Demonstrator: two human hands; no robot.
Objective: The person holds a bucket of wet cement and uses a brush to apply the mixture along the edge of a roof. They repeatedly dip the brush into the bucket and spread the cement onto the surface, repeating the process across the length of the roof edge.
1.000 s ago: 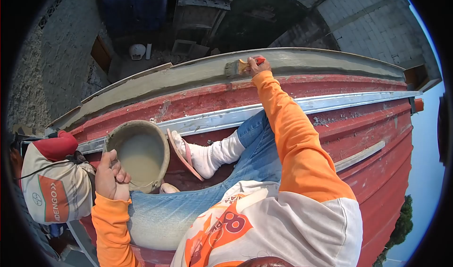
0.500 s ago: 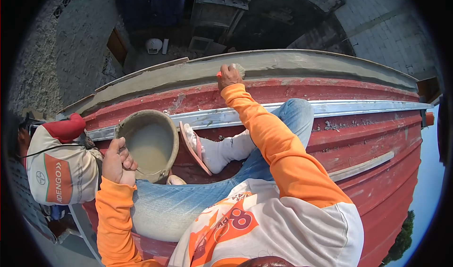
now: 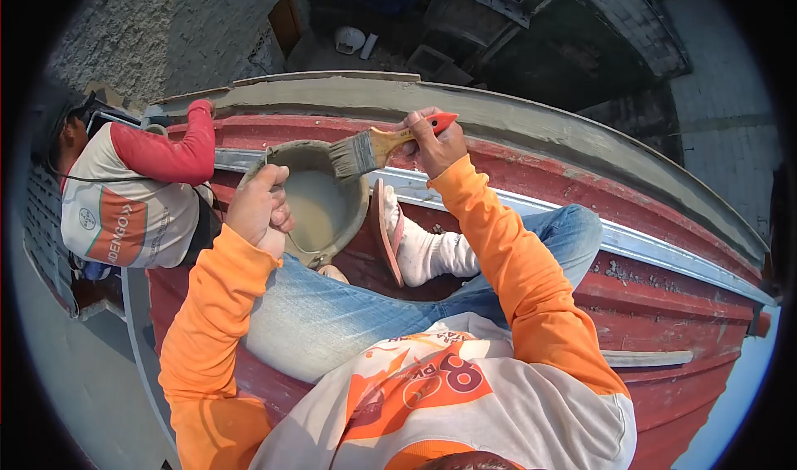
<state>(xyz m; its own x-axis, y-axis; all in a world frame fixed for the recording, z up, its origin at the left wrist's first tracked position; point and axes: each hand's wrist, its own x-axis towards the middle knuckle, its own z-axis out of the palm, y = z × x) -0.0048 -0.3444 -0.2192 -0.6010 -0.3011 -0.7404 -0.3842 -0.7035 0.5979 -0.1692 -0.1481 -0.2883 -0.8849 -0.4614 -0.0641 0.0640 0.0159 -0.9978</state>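
A red ridged roof [image 3: 697,329] is spreading beneath the right hand [image 3: 438,144] and left hand [image 3: 263,208] of a person [image 3: 465,395] in orange sleeves, while a grey ledge [image 3: 349,94] is running beyond both hands along the roof's far edge. A bright metal strip [image 3: 647,242] is crossing the roof, extending past the right hand on its outer side. To the left of the left hand, a co-worker [image 3: 137,196] in red sleeves is stretching an arm toward the ledge. A bucket [image 3: 363,208] of cloudy liquid [image 3: 311,212] is standing between the hands, its near-left rim sitting just beside the left hand. A pink-edged sandal [image 3: 386,233] is resting below the right hand. The brush [image 3: 380,144] is lying between the hands, its long axis slanting from a red handle end at the right hand down toward the bucket, its bristles [image 3: 353,156] overlapping the bucket's far-right rim in this view. The right hand, the nearer, is gripping the handle; the left is curling its fingers, and whether they are holding anything is impossible to tell.
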